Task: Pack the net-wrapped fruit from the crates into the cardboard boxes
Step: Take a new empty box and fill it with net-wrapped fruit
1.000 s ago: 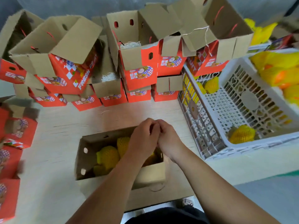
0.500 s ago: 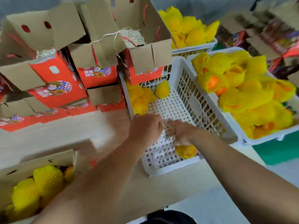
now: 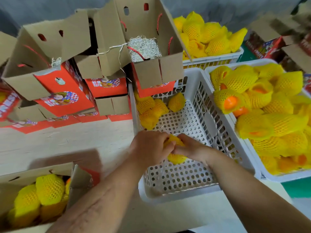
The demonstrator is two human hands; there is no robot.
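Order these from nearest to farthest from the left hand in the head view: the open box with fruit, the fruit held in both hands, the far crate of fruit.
1. Held fruit, gripped by the left hand.
2. Open box, lower left.
3. Far crate, upper right, behind.

Left hand (image 3: 149, 148), right hand (image 3: 191, 149) grip, apparently, 1 net-wrapped fruit (image 3: 175, 158) inside white crate (image 3: 170, 194).

Yellow foam-netted fruit (image 3: 175, 158) gripped low in a nearly empty white perforated crate (image 3: 178, 195), more netted fruit (image 3: 152, 107) bunched at its far end, heaped crate (image 3: 269, 178) to the right, open cardboard box (image 3: 33, 170) near left, part filled
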